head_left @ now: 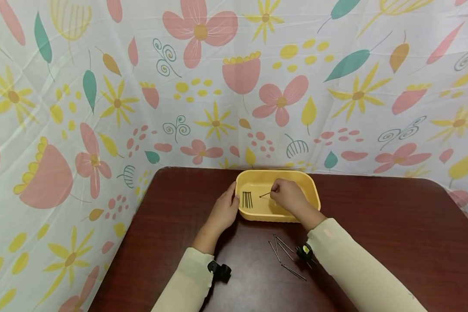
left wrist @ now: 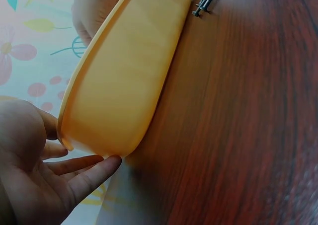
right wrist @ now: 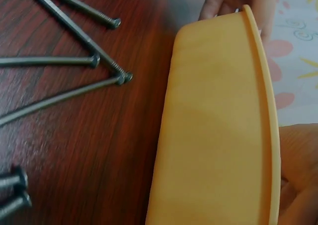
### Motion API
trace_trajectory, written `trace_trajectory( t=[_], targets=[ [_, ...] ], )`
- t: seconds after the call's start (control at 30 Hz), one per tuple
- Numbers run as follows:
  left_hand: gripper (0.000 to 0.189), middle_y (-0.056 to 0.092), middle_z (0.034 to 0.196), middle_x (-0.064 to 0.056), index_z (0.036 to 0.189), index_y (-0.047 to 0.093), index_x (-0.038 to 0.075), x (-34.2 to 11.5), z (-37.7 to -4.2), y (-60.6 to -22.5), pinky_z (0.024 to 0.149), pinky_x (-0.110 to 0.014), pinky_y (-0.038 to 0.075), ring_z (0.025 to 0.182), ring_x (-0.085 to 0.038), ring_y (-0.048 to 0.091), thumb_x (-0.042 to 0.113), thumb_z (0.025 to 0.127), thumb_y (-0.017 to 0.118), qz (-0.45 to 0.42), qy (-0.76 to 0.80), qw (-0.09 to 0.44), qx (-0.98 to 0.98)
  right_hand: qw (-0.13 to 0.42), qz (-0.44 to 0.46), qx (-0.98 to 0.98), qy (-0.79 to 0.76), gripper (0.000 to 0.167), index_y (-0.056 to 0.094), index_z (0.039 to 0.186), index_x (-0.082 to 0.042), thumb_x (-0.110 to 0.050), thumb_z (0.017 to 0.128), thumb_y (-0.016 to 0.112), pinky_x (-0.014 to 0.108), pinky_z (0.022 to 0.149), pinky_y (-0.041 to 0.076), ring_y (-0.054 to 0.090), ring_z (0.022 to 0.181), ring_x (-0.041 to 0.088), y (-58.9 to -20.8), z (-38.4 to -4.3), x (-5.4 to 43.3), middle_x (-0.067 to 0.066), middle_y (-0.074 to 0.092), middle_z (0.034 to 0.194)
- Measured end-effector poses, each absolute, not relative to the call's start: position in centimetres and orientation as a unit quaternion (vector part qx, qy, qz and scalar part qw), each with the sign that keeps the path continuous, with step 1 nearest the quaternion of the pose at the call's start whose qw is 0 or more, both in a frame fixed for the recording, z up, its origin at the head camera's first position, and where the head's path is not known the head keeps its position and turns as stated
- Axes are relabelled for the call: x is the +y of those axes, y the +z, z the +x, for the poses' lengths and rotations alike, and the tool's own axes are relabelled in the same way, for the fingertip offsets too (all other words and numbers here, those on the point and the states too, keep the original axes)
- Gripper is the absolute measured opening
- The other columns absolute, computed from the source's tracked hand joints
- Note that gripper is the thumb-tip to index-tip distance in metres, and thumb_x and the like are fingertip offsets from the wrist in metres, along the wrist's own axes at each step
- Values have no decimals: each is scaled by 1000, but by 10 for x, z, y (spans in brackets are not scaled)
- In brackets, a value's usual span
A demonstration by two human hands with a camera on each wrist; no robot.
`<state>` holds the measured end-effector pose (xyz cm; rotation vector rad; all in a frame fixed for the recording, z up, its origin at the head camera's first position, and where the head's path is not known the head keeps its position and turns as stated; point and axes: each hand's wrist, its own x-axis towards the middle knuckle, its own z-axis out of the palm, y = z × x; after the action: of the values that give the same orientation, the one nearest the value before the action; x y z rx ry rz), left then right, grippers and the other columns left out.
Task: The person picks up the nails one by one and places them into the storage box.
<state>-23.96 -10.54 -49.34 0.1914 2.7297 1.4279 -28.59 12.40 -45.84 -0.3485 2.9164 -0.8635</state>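
A yellow plastic tub (head_left: pixel 278 216) stands near the table's far edge. Inside it, at the left end, several dark nails (head_left: pixel 247 200) lie side by side in a row. My right hand (head_left: pixel 290 197) reaches over the near rim and pinches one nail (head_left: pixel 265 195) above the tub floor, its head pointing left. My left hand (head_left: pixel 224 208) rests against the tub's left end, its extended fingers (left wrist: pixel 94 180) touching the outer wall. In the right wrist view the tub wall (right wrist: pixel 213 120) hides most of the right hand.
Several loose long nails (head_left: pixel 294 272) lie scattered on the dark red wooden table (head_left: pixel 245 260), in front of the tub and beside the right sleeve. Black wrist cameras (head_left: pixel 220 271) sit on both sleeves. A floral cloth (head_left: pixel 214 143) hangs behind the table and along its left.
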Motion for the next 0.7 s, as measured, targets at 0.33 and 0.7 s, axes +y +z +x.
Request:
trace_trajectory(
  t=[0.33, 0.7],
  targets=[
    [57, 36, 162, -18, 163, 23, 17, -105, -240, -495, 121, -53, 32, 149, -34, 36, 29, 110, 40, 60, 459, 26, 886, 126, -117, 974, -144, 11, 65, 73, -12, -14, 84, 64, 32, 60, 42, 55, 67, 18, -462, -286, 119, 1, 66, 76],
    [57, 36, 161, -19, 163, 23, 16, -105, -241, -495, 121, -53, 32, 149, -36, 36, 28, 109, 40, 59, 458, 26, 886, 152, -109, 975, -117, 18, 55, 71, -12, -16, 87, 62, 34, 60, 40, 50, 65, 22, -460, -286, 108, 5, 59, 72]
  ],
)
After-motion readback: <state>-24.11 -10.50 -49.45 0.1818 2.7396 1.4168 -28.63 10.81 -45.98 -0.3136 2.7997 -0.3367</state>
